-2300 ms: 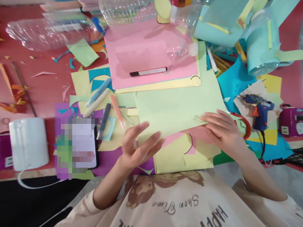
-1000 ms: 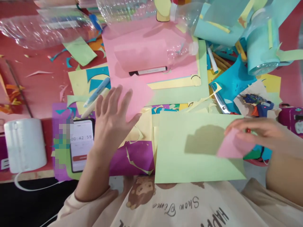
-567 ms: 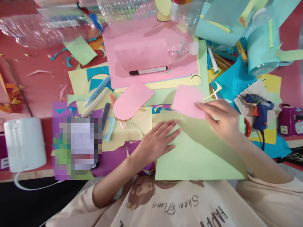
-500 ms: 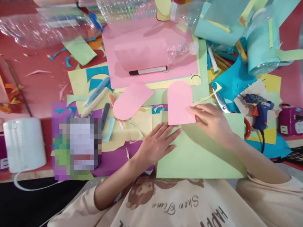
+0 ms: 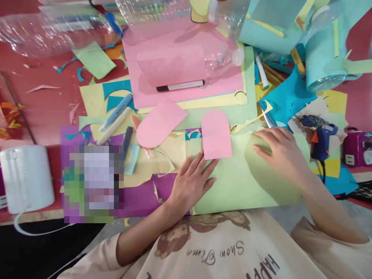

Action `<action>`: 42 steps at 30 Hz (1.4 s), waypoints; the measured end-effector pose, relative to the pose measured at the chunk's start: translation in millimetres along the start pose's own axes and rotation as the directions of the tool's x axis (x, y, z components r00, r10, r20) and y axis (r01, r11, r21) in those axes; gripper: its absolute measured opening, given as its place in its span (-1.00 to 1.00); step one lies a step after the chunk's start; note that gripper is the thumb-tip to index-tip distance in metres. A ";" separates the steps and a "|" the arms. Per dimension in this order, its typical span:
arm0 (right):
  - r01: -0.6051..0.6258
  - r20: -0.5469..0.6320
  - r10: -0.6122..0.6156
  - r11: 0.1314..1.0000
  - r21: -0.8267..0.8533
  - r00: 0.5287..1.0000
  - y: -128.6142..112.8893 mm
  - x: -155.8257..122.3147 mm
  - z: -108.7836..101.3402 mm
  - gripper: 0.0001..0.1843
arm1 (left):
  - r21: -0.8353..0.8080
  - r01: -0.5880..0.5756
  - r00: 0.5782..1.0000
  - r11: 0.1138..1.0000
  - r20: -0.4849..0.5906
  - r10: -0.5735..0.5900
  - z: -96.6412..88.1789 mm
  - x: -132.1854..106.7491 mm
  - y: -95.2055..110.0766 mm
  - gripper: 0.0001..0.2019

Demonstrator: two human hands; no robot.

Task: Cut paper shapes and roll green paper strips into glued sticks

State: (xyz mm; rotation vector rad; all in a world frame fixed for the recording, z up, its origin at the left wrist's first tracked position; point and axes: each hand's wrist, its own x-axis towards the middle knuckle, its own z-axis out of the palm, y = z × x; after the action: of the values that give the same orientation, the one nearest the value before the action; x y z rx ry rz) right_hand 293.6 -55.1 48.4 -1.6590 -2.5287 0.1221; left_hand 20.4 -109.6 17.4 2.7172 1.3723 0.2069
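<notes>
A light green paper sheet lies in front of me on the table. My left hand rests flat and open on its left edge, fingers pointing at a pink arch-shaped cutout that lies on the sheet's top edge. My right hand hovers over the sheet's upper right part, fingers spread, holding nothing. A second pink arch cutout lies tilted to the left.
A pink paper stack with a black marker lies behind. Clear plastic bottles, scissors, a blue glue gun, pens, a white roll, a blurred phone and paper scraps crowd the red table.
My right hand carried the pink cutout to the sheet's top edge, let go, and drew back right. My left hand moved onto the green sheet and stayed flat.
</notes>
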 end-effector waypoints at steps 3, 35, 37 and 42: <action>-0.036 -0.057 0.037 0.999 0.030 0.998 1.2 2.3 -2.4 -0.76 | -0.014 0.003 1.000 1.000 -0.026 -0.004 -0.4 -1.0 -0.7 -0.58; 0.256 0.087 -0.272 0.952 0.166 0.958 -48.2 15.2 35.2 -0.47 | -0.056 -0.004 0.999 0.998 0.040 0.006 -0.7 12.8 -9.7 -0.52; 0.232 0.099 -0.249 0.960 0.156 0.963 -49.9 13.5 40.1 -0.45 | -0.066 0.003 0.999 0.998 0.047 0.000 -0.2 11.9 -10.2 -0.51; 0.186 0.115 -0.201 0.974 0.126 0.973 -48.0 13.6 40.8 -0.39 | -0.090 0.008 0.999 0.996 0.051 -0.004 0.1 14.9 -15.7 -0.47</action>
State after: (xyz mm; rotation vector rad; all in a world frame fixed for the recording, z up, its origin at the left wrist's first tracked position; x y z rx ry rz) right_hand 239.0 -61.9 15.0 -1.3962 -2.7029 0.3591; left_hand 16.7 -88.3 16.2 2.6258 1.3240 0.1937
